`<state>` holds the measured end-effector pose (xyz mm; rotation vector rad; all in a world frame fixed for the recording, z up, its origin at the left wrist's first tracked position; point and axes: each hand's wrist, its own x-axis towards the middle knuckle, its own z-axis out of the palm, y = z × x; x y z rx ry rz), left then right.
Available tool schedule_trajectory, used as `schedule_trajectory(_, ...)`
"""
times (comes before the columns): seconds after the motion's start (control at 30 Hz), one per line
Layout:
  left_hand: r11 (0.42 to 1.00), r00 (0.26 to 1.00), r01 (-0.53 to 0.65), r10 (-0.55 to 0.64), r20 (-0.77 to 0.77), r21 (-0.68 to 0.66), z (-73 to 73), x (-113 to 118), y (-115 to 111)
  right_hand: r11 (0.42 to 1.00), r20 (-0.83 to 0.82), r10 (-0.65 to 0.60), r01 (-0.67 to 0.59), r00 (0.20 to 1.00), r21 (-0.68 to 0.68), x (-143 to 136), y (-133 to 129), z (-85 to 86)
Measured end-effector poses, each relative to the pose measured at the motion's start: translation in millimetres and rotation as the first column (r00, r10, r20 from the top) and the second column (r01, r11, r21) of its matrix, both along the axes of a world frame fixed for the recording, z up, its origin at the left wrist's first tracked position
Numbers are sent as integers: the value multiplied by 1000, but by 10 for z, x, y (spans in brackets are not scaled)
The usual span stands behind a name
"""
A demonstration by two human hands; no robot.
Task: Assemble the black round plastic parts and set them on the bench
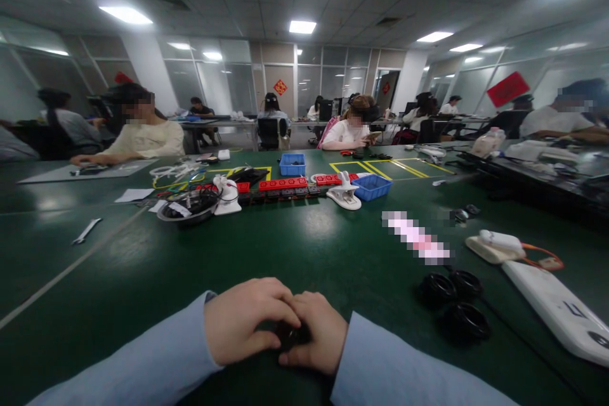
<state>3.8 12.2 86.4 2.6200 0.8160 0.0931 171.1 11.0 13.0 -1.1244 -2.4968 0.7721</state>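
At the near middle of the green table, my left hand [245,320] and my right hand [323,333] meet at the fingertips. Both are curled around a small black part [291,332], mostly covered by the fingers, so its kind cannot be made out. To the right of my right hand lie several round black rings, the closest a ring [464,323] with an open middle. A black cable [518,333] runs past them toward the near right edge.
Right: a white device [556,311] and a white bottle-shaped piece [500,240]. Across the table: red sockets [283,184], blue bins [372,188] [292,165], a white clip stand [344,193] and a bowl of black cables [188,206]. Left: a wrench [87,231]. People sit beyond.
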Motion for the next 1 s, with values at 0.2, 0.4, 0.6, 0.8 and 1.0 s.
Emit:
schedule_trajectory(0.2,999,998,-32,31,-57,-18,-42,23,-5,1000,5,-4,4,1000,2,0,3,-13)
schedule_trajectory(0.4,997,993,-76,76,-90,5,-18,56,-34,1000,21,-23,23,1000,10,-5,-10,11)
schedule_trajectory(0.6,974,960,-216,225,-167,71,-13,117,-128,999,21,-35,34,999,27,-18,-12,-12)
schedule_trajectory(0.8,931,901,-301,348,-259,204,-11,226,-197,999,-5,-38,38,999,29,-13,-11,-27)
schedule_trajectory(1.0,911,867,-308,387,-313,275,-25,310,-203,999,-5,-25,25,1000,45,-16,-7,-24)
